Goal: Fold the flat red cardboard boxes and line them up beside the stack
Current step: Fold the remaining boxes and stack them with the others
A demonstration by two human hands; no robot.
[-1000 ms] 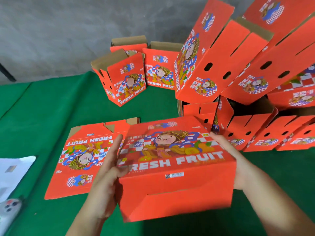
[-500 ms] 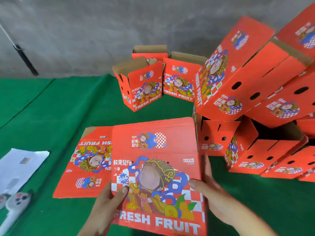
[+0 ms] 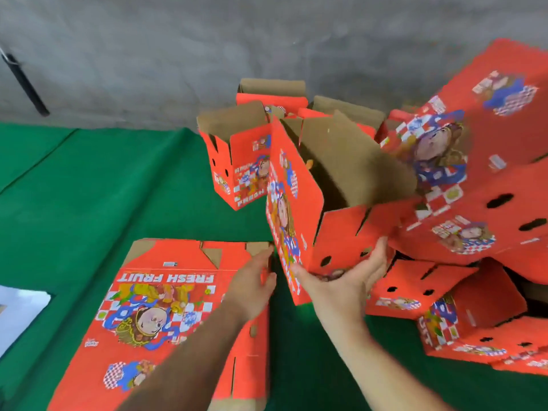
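Note:
An erected red cardboard box (image 3: pixel 299 209) stands upright in the middle with its brown top flaps open, above the green mat (image 3: pixel 89 188). My right hand (image 3: pixel 341 280) cups its lower corner, thumb on the printed front face and straight fingers along the holed side panel. My left hand (image 3: pixel 252 280) hovers relaxed beside the box's lower left edge; I cannot tell whether it touches. A flat red box (image 3: pixel 166 298) lies on the mat under my left forearm.
Folded open-topped boxes (image 3: pixel 237 161) stand just behind the held one, near the grey wall. A tumbled pile of red boxes (image 3: pixel 474 203) fills the right side. White paper (image 3: pixel 20 310) lies at the left edge; a black pole (image 3: pixel 23 84) leans against the wall.
The box went from lying flat-faced in both hands to standing upright, farther from me and opened out. My left hand has come off it and my right hand now supports its lower corner.

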